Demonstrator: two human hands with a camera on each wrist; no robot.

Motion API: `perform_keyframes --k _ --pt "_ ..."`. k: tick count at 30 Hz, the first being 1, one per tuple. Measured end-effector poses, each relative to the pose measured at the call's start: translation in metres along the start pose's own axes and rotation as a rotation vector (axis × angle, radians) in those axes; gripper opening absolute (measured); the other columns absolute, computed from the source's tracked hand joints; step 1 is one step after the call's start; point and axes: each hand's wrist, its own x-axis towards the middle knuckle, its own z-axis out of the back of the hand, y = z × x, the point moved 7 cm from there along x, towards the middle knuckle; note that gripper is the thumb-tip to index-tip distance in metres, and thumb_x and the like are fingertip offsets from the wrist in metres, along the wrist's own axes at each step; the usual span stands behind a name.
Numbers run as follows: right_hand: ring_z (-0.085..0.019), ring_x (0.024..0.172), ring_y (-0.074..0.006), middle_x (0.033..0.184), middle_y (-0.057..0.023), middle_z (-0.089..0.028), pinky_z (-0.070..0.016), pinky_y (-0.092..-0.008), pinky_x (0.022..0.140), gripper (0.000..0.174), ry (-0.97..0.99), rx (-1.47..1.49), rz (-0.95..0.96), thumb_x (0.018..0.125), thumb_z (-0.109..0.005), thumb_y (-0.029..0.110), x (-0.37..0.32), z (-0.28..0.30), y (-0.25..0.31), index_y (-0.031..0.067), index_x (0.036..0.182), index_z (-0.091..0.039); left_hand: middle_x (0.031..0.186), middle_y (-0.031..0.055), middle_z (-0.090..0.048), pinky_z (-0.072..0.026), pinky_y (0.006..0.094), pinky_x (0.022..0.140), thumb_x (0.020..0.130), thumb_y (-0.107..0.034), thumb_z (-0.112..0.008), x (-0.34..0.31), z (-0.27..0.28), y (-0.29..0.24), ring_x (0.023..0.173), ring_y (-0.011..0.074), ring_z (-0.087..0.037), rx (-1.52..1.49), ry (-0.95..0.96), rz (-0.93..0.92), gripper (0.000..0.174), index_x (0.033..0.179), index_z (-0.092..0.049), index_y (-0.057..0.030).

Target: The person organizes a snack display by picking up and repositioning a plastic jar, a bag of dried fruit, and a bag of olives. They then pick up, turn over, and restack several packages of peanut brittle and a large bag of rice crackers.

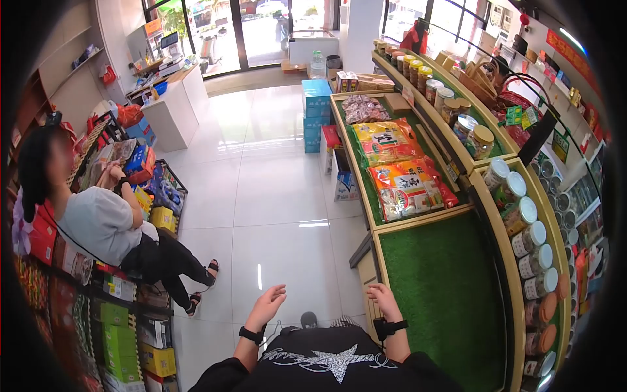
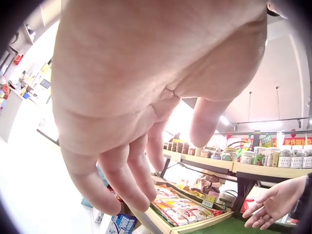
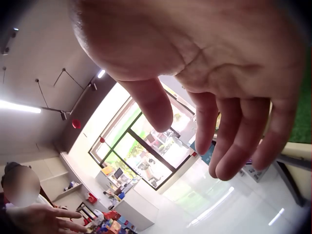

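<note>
My left hand is held out over the floor in front of my body, its fingers loosely bent with nothing in them. Close to the edge of the wooden display stand, my right hand hangs in the air, also holding nothing. Both palms show in the wrist views, fingers relaxed and apart. Nearest the right hand is a stand section lined with a green mat. Beyond it lie large orange-and-red snack bags and a yellow-orange bag.
Lidded jars line the raised shelf on the right. Blue boxes are stacked by the stand's far end. A person stands at the left beside shelves of packaged goods. A white counter stands near the glass doors, across a tiled floor.
</note>
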Motion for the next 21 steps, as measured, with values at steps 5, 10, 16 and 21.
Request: perform_keyframes --k 5,10,16,21 --pt "-0.054 0.076 -0.0106 0.087 -0.0045 -0.059 -0.0397 -0.0231 0.066 0.027 -0.039 -0.034 -0.019 0.081 -0.049 0.021 0.034 0.016 0.006 0.0042 0.102 -0.053 0.107 0.0163 -0.054 -0.0410 0.0293 0.084 0.083 -0.018 -0.052 0.025 -0.005 0.015 0.101 0.0214 -0.052 -0.086 0.017 0.082 0.036 0.115 -0.046 -0.0015" --pt "-0.055 0.076 -0.0107 0.087 -0.0037 -0.060 -0.0394 -0.0239 0.065 0.027 -0.080 0.013 -0.025 0.081 -0.050 0.021 0.069 0.034 0.016 0.0051 0.102 -0.053 0.108 0.0164 -0.054 -0.0402 0.0295 0.086 0.083 -0.018 -0.052 0.067 -0.016 0.003 0.102 0.0216 -0.051 -0.079 0.070 0.100 0.036 0.115 -0.046 -0.0017" --pt "-0.055 0.074 -0.0111 0.087 -0.0028 -0.060 -0.0386 -0.0238 0.065 0.027 -0.088 0.003 -0.047 0.080 -0.049 0.022 0.136 0.066 0.038 0.0063 0.102 -0.053 0.108 0.0163 -0.054 -0.0400 0.0296 0.086 0.083 -0.020 -0.051 0.146 -0.022 -0.033 0.102 0.0220 -0.051 -0.034 0.030 0.061 0.037 0.115 -0.046 -0.0022" --pt "-0.054 0.074 -0.0102 0.087 -0.0025 -0.060 -0.0382 -0.0241 0.063 0.027 -0.144 0.012 0.082 0.081 -0.049 0.023 0.197 0.106 0.083 0.0064 0.102 -0.054 0.108 0.0159 -0.054 -0.0400 0.0298 0.086 0.083 -0.021 -0.050 0.216 -0.049 -0.082 0.102 0.0218 -0.051 -0.062 0.047 -0.007 0.038 0.116 -0.046 -0.0028"
